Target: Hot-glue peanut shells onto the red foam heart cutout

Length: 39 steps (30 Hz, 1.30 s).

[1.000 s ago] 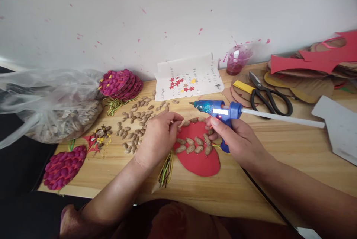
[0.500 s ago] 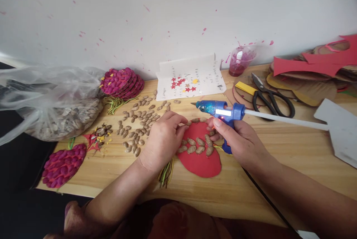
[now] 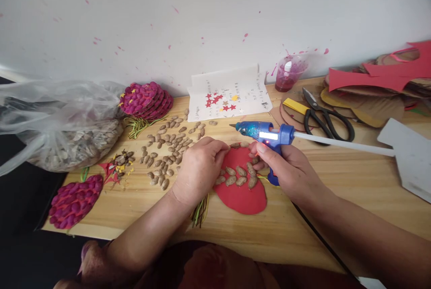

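Note:
A blue hot glue gun (image 3: 276, 135) with a long white glue stick (image 3: 343, 143) is gripped in my right hand (image 3: 296, 170). Its nozzle points left, above a red oval card (image 3: 239, 201). Mottled brown seeds (image 3: 241, 171) lie on the card in rows across its middle and along its far edge. My right fingertips are by the card's right edge. My left hand (image 3: 202, 167) has its thumb and fingers pinched together at the card's upper left edge; whatever is between them is hidden. A yellow-green string tassel (image 3: 201, 210) hangs out beside the card.
Loose seeds (image 3: 164, 163) are scattered left of the card. Behind stand a paper with stars (image 3: 229, 93), a cup of purple liquid (image 3: 289, 73) and black-handled scissors (image 3: 328, 120). Left are a plastic bag (image 3: 77, 140) and purple-studded pieces (image 3: 148, 100). Red scraps (image 3: 380, 77) lie right.
My left fingertips have shifted slightly right along the card's upper edge, covering a seed there. The glue gun and my right hand stay almost still.

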Each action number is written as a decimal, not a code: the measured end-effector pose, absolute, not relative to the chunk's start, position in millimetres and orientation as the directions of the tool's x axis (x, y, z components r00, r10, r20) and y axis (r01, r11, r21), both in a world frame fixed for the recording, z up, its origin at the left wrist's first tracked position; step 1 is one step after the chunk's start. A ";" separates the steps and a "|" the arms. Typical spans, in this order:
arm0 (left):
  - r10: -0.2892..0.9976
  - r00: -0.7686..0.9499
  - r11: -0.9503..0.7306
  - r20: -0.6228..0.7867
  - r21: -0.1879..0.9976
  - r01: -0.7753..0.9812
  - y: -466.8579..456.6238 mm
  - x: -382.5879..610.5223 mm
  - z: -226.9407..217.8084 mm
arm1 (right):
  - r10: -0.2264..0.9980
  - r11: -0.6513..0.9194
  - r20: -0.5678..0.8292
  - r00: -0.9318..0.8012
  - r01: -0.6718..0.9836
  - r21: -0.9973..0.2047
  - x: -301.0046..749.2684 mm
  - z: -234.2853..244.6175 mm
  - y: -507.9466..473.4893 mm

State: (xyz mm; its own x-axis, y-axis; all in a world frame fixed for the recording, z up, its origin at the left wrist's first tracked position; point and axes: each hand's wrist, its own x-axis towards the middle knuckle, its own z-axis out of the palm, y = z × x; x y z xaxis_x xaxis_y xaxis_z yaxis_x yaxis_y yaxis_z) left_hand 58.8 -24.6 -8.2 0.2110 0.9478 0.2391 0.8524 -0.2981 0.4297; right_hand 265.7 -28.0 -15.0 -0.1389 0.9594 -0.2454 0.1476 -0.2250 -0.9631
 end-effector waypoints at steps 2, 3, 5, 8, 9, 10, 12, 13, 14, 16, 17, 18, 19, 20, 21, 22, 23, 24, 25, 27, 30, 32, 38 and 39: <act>0.948 0.212 -0.297 0.236 0.427 0.854 -24.7 58.7 -8.1 | 0.958 -0.234 -0.254 -0.136 0.147 -0.961 265.2 -14.3 -28.2; 0.949 0.213 -0.297 0.234 0.425 0.855 -24.7 58.7 -7.9 | 0.957 -0.239 -0.258 -0.134 0.147 -0.960 264.9 -13.8 -28.2; 0.949 0.214 -0.296 0.231 0.418 0.859 -24.6 58.9 -7.4 | 0.956 -0.245 -0.264 -0.131 0.147 -0.958 264.6 -13.2 -27.9; 0.947 0.229 -0.304 0.225 0.398 0.865 -24.5 59.4 -6.5 | 0.957 -0.240 -0.259 -0.130 0.141 -0.960 264.7 -13.4 -27.1; 0.946 0.235 -0.308 0.223 0.390 0.868 -24.6 59.6 -6.3 | 0.958 -0.237 -0.255 -0.131 0.137 -0.962 264.9 -13.8 -26.8; 0.945 0.241 -0.312 0.222 0.383 0.870 -24.7 59.7 -6.1 | 0.958 -0.235 -0.253 -0.133 0.135 -0.963 265.0 -14.1 -26.6; 0.943 0.249 -0.318 0.222 0.373 0.872 -25.1 59.7 -6.1 | 0.959 -0.232 -0.250 -0.135 0.132 -0.964 265.3 -14.8 -26.2; 0.942 0.250 -0.319 0.223 0.371 0.872 -25.2 59.7 -6.1 | 0.959 -0.231 -0.248 -0.133 0.132 -0.964 265.4 -15.1 -26.2; 0.942 0.251 -0.320 0.223 0.370 0.872 -25.4 59.6 -6.3 | 0.960 -0.230 -0.247 -0.133 0.131 -0.964 265.5 -15.3 -26.3; 0.943 0.252 -0.319 0.219 0.370 0.873 -25.4 59.5 -6.4 | 0.961 -0.226 -0.242 -0.135 0.124 -0.966 265.7 -15.4 -26.6; 0.944 0.251 -0.317 0.216 0.369 0.874 -25.3 59.6 -6.3 | 0.961 -0.223 -0.239 -0.138 0.123 -0.967 265.8 -15.3 -26.8; 0.944 0.251 -0.315 0.212 0.368 0.875 -25.2 59.8 -6.2 | 0.961 -0.220 -0.237 -0.143 0.124 -0.968 265.8 -15.2 -26.9; 0.945 0.252 -0.314 0.207 0.367 0.876 -25.0 60.0 -5.9 | 0.961 -0.220 -0.237 -0.145 0.126 -0.967 265.8 -15.1 -27.0; 0.946 0.253 -0.313 0.204 0.366 0.877 -24.8 60.3 -5.6 | 0.960 -0.220 -0.238 -0.146 0.128 -0.967 265.7 -14.9 -27.1; 0.946 0.254 -0.313 0.200 0.366 0.877 -24.6 60.6 -5.2 | 0.960 -0.221 -0.239 -0.144 0.131 -0.966 265.6 -14.6 -27.0; 0.947 0.256 -0.313 0.196 0.367 0.876 -24.5 60.9 -4.8 | 0.960 -0.222 -0.240 -0.141 0.133 -0.966 265.4 -14.5 -26.9; 0.947 0.258 -0.313 0.192 0.368 0.876 -24.5 61.2 -4.6 | 0.960 -0.225 -0.243 -0.139 0.132 -0.965 265.3 -14.4 -26.7; 0.948 0.260 -0.312 0.185 0.368 0.876 -24.5 61.3 -4.4 | 0.960 -0.226 -0.244 -0.139 0.132 -0.965 265.2 -14.4 -26.5; 0.949 0.260 -0.310 0.181 0.366 0.877 -24.6 61.4 -4.4 | 0.960 -0.226 -0.244 -0.140 0.131 -0.965 265.2 -14.6 -26.3; 0.950 0.260 -0.307 0.173 0.354 0.883 -24.8 61.5 -4.8 | 0.960 -0.221 -0.239 -0.148 0.128 -0.967 265.4 -15.5 -26.0; 0.950 0.267 -0.307 0.163 0.324 0.895 -24.8 61.7 -6.2 | 0.959 -0.217 -0.236 -0.155 0.129 -0.968 266.2 -17.3 -26.2; 0.950 0.271 -0.308 0.155 0.310 0.899 -24.8 61.8 -6.8 | 0.958 -0.221 -0.241 -0.155 0.134 -0.966 266.5 -17.7 -26.6; 0.956 0.223 -0.284 0.191 0.402 0.870 -31.0 59.4 -5.6 | 0.960 -0.231 -0.247 -0.133 0.122 -0.965 265.6 -14.9 -27.3; 0.958 0.197 -0.270 0.208 0.425 0.864 -33.6 58.6 -5.5 | 0.960 -0.234 -0.249 -0.131 0.117 -0.965 265.4 -14.9 -27.4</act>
State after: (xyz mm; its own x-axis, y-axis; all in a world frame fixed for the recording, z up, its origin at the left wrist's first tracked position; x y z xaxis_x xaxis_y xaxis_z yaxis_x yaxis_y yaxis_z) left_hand 58.6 -33.6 -5.5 0.1971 0.9580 0.2084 0.8641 -0.2702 0.4246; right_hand 265.4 -27.4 -14.9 -0.1313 0.9596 -0.2489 0.1174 -0.2343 -0.9651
